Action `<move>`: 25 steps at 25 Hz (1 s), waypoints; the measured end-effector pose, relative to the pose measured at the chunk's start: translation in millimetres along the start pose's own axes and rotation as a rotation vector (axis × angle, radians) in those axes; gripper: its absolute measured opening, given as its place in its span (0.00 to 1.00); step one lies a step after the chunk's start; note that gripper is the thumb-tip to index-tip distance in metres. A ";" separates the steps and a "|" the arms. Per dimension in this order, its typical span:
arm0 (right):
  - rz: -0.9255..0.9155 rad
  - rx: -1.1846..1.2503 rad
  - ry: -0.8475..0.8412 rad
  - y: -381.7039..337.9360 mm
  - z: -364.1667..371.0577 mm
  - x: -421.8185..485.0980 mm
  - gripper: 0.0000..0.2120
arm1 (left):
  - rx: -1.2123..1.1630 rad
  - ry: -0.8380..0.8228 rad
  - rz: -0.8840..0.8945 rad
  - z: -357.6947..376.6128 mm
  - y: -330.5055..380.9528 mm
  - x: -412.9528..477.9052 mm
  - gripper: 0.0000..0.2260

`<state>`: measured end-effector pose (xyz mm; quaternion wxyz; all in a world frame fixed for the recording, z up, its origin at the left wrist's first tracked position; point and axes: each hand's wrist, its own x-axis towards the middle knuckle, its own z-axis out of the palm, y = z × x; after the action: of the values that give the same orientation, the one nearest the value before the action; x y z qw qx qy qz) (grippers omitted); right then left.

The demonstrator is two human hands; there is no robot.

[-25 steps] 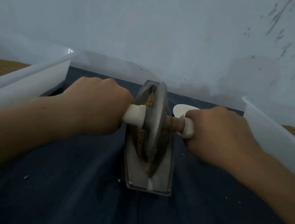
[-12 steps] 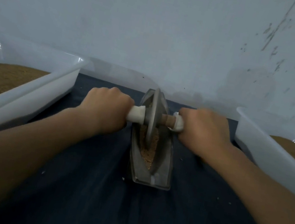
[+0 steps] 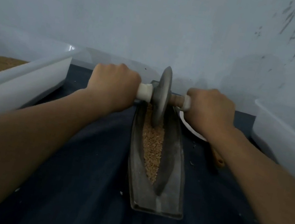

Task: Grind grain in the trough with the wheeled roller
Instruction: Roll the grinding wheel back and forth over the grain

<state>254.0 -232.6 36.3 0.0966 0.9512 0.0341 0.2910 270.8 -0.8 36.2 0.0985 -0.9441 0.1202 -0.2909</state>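
A long grey metal trough (image 3: 176, 178) lies lengthwise on the dark blue cloth, boat-shaped, with tan grain (image 3: 152, 150) along its groove. The grey disc of the wheeled roller (image 3: 162, 96) stands upright in the far end of the trough. My left hand (image 3: 114, 86) is clenched around the roller's white left handle. My right hand (image 3: 210, 111) grips the right handle, whose brown axle and white end show beside the disc. Both arms are stretched forward.
A white plastic bin (image 3: 20, 79) with brown grain stands at the left, another white bin (image 3: 283, 140) at the right. A white dish (image 3: 189, 128) and a brown wooden handle (image 3: 217, 157) lie under my right forearm. A pale wall rises just behind the trough.
The roller has been pushed away from me along the trough to its far end, and both arms have extended. More grain in the near part of the groove is uncovered.
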 end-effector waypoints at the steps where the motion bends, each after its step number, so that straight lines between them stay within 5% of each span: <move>1: 0.012 -0.005 -0.002 -1.6 0.8 5.7 0.03 | -0.014 -0.009 -0.013 0.8 0.2 3.8 0.06; 7: -0.044 -0.016 -0.001 -1.5 -37.2 -59.3 0.09 | -0.017 -0.049 0.081 -35.1 -1.6 -48.2 0.04; 12: -0.101 0.014 0.039 15.4 -64.5 -111.4 0.12 | 0.084 0.140 0.278 -73.1 -12.9 -75.1 0.19; 16: -0.057 -0.062 -0.021 8.6 -30.0 -67.9 0.13 | 0.104 0.034 0.176 -25.3 -2.7 -35.8 0.05; 21: -0.018 0.000 -0.009 1.0 -3.3 -2.5 0.09 | -0.015 -0.065 0.043 -3.5 -2.1 5.8 0.07; 25: -0.065 -0.003 -0.040 -1.4 -30.0 -39.2 0.08 | -0.035 -0.110 0.057 -25.8 -0.4 -32.4 0.05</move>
<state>204.7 -231.0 38.9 0.1080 0.9552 0.0624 0.2685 230.0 5.8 40.2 0.0966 -0.9563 0.1467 -0.2336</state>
